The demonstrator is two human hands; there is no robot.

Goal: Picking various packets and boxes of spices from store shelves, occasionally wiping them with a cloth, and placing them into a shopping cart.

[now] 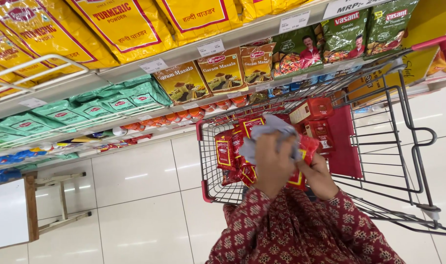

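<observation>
Both hands, left [273, 164] and right [320, 178], on a red packet [308, 146] and grey cloth [274, 128] over the cart [379, 132].

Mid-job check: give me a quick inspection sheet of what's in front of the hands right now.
Surface: white tiled floor; wire shopping cart on it.
Job's things: red packets piled in the cart; grey cloth against one red packet.
Clutter: red boxes at the cart's far end.
Grippers: left hand grips the cloth; right hand holds the packet.
Cables: nothing seen.
Surroundings: shelves of yellow, green and brown spice pouches; wooden stool.
</observation>
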